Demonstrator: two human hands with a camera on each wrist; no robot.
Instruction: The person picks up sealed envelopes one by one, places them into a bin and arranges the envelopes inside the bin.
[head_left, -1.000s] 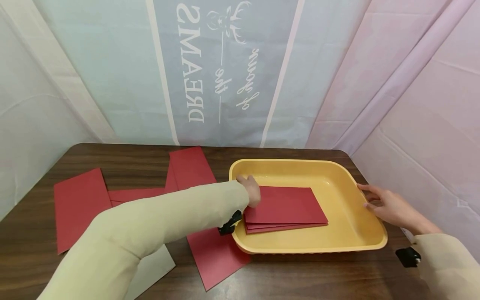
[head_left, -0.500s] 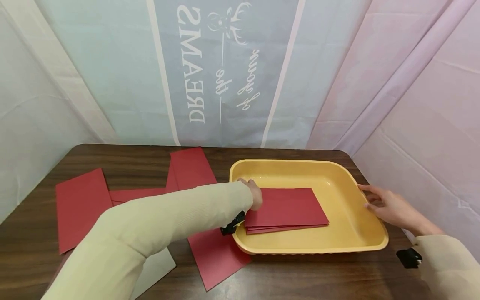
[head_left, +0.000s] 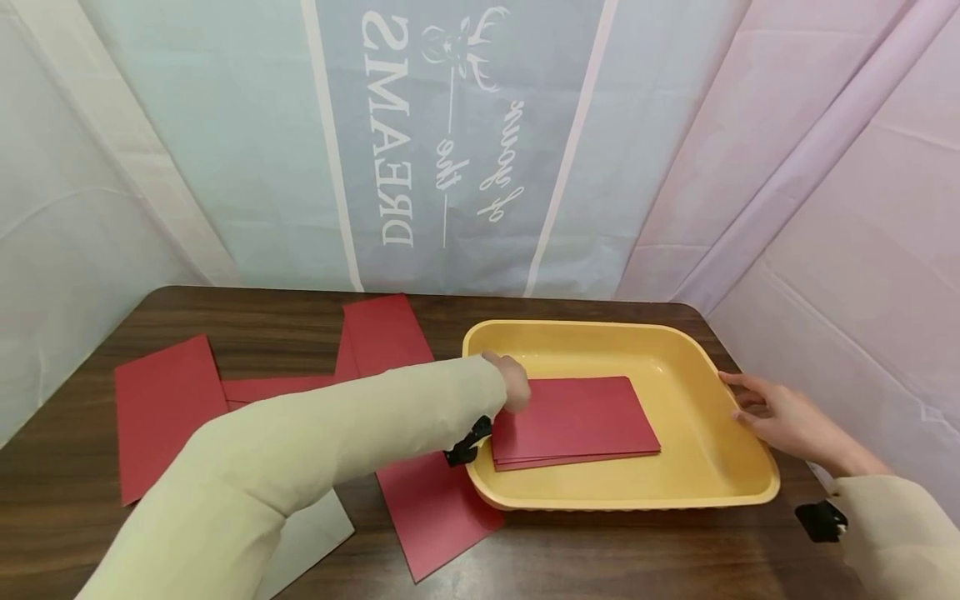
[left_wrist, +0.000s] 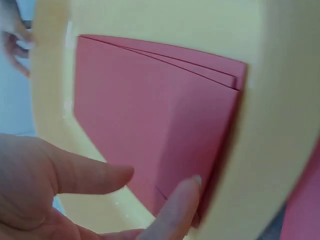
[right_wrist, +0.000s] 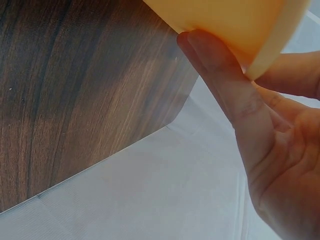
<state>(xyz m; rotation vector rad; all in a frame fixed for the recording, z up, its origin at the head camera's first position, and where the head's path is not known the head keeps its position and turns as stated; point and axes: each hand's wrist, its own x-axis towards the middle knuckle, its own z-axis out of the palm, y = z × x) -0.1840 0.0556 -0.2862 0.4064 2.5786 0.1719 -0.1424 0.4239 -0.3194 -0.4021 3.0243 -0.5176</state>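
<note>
In the head view, a stack of red envelopes (head_left: 581,417) lies in the left part of a yellow tray (head_left: 720,492). My left hand (head_left: 516,384) is over the stack's left end. In the left wrist view its thumb and index finger (left_wrist: 177,205) are spread apart, the index fingertip touching the top envelope (left_wrist: 150,110) near its edge. On the tray's right side, my right hand (head_left: 783,417) holds the rim, fingers and thumb on opposite sides of the tray wall (right_wrist: 235,25) in the right wrist view.
Several loose red envelopes lie left of the tray, among them one (head_left: 168,412) at the far left and one (head_left: 442,517) by the tray's corner. A whitish sheet (head_left: 315,533) sits partly under my left sleeve. Fabric curtains (head_left: 480,167) enclose the dark wooden table (head_left: 600,554).
My left hand has shifted slightly to the right over the stack. The stack's front edges look closer together. The right hand keeps its hold on the tray.
</note>
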